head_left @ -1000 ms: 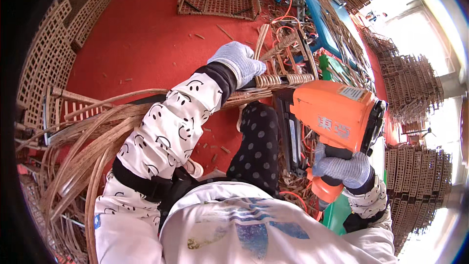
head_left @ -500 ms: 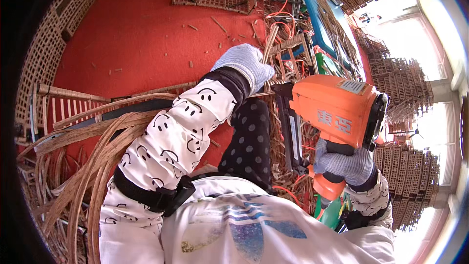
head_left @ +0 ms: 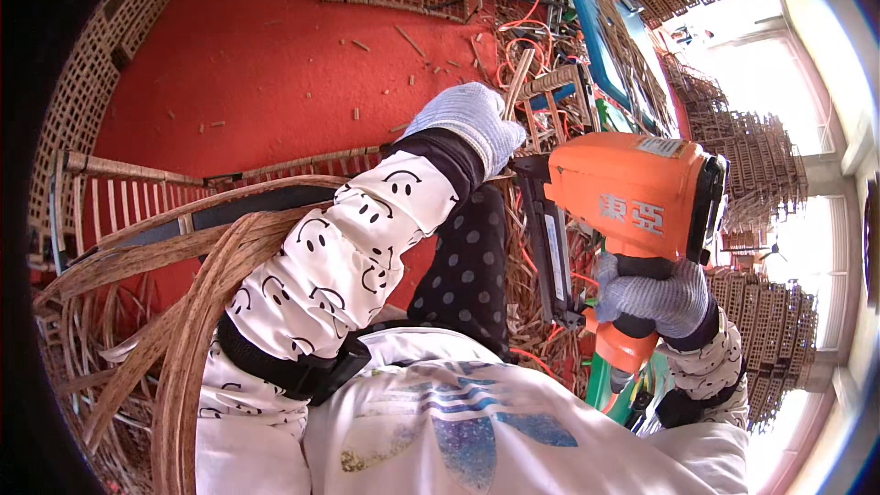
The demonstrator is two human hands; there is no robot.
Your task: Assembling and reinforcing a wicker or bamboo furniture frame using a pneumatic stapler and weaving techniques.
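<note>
The gloved right hand (head_left: 653, 295) gripped an orange nail gun (head_left: 632, 197); the gloved left hand (head_left: 469, 119) closed on a rattan frame (head_left: 548, 82).

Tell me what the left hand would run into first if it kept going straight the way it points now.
Most likely the small rattan frame just past the gloved left hand, which points up and away from the body. Depth is hard to judge in this fisheye view, so the hand may already touch its cane strips.
</note>
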